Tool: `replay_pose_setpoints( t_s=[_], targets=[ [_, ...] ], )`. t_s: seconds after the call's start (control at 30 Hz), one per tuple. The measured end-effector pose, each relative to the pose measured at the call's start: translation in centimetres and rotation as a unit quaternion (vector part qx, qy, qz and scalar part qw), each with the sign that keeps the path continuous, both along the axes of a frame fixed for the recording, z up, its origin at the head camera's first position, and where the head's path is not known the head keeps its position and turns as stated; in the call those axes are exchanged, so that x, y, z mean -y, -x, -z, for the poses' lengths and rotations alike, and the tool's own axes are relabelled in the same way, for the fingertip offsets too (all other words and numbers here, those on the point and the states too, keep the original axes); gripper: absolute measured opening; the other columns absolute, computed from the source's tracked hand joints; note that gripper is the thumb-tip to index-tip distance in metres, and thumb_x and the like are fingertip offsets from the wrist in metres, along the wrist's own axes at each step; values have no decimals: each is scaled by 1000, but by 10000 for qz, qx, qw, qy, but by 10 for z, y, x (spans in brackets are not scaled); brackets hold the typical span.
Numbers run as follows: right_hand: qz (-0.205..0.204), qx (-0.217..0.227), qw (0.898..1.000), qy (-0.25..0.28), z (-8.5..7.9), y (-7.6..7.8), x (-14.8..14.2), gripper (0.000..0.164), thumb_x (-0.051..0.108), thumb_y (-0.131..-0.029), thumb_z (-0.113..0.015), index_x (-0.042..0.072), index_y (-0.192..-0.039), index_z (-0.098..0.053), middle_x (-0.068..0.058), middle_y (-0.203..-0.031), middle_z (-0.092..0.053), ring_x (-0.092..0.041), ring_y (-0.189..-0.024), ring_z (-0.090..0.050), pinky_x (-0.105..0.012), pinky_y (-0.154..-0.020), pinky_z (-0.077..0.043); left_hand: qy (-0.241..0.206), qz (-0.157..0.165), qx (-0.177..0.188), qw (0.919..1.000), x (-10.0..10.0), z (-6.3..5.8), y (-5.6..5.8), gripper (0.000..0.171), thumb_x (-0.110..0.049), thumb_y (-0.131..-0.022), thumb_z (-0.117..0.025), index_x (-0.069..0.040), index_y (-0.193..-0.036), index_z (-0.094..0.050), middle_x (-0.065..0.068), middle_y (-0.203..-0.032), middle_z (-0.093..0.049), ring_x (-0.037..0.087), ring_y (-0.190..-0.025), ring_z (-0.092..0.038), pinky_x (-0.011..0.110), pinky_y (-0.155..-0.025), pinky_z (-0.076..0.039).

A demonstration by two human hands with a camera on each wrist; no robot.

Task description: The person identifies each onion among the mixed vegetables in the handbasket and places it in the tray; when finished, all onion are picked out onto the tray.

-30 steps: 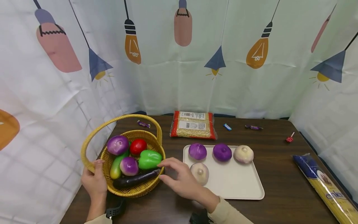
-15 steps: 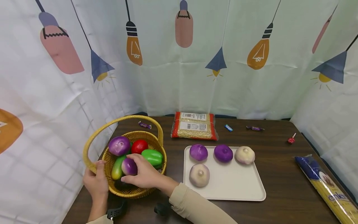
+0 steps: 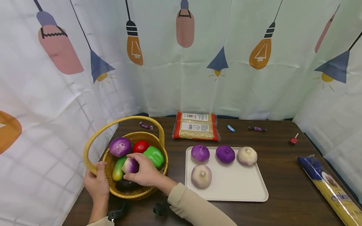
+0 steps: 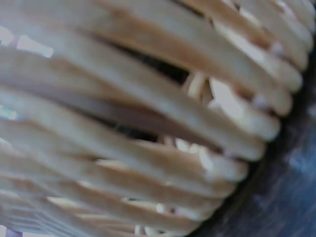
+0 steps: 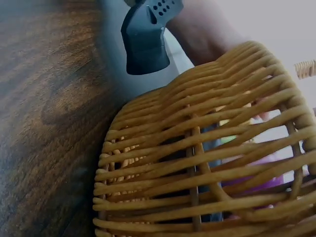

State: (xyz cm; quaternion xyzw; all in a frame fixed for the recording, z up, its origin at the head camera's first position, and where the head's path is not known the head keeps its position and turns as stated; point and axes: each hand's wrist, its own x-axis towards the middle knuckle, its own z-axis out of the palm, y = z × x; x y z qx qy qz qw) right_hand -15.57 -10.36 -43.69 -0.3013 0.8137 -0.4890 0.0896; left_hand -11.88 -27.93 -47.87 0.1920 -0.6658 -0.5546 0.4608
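The right hand (image 3: 145, 171) pinches a round purple-and-white vegetable (image 3: 130, 166) — the left hand (image 3: 97, 182) grips a yellow woven basket (image 3: 135, 196) by its side, seemingly to keep it steady.

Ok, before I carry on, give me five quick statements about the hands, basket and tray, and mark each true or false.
1. The right hand holds a purple-and-white vegetable at the basket. True.
2. The left hand rests on the white tray. False: it grips the basket near one end of its handle.
3. Four round vegetables sit on the white tray. True.
4. The green pepper is on the white tray. False: it is in the basket.
5. The red-edged bag lies inside the basket. False: it lies on the table, beyond the tray.
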Motion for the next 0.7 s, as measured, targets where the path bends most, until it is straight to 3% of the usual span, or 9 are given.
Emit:
replay_pose_setpoints(
  t_s=[0.2,0.3,0.43,0.7],
  targets=[
    [48,3,9997,-224,1,2,3,65,30,-81,-78,21,-138,-50,5,-138,-49,-10,-123,-50,-27,-98,-45,-68,2,-24,10000,1,-1,0,17,-12,-93,-61,4,-90,-66,-15,-78,-68,0,-82,-59,15,-77,-40],
    [34,42,9992,-395,1,3,6,66,32,-79,-79,22,-138,-51,3,-134,-50,-9,-116,-52,-25,-94,-46,-58,-47,13,10000,0,-1,-1,16,-13,-93,-61,1,-90,-67,-12,-80,-69,1,-82,-60,16,-76,-40],
    [-1,210,9982,-560,2,4,10,63,31,-77,-82,22,-132,-54,2,-126,-50,-7,-104,-53,-22,-87,-46,-49,-44,11,10000,-1,0,-1,19,-14,-94,-61,3,-90,-67,-15,-79,-67,2,-82,-60,16,-75,-40],
    [-183,501,9969,-582,1,4,10,62,28,-78,-82,25,-130,-50,7,-124,-59,-4,-105,-57,-22,-86,-48,7,-56,3,10000,-2,-1,0,21,-14,-94,-60,6,-89,-65,-13,-78,-67,2,-81,-60,16,-74,-40]
  ],
)
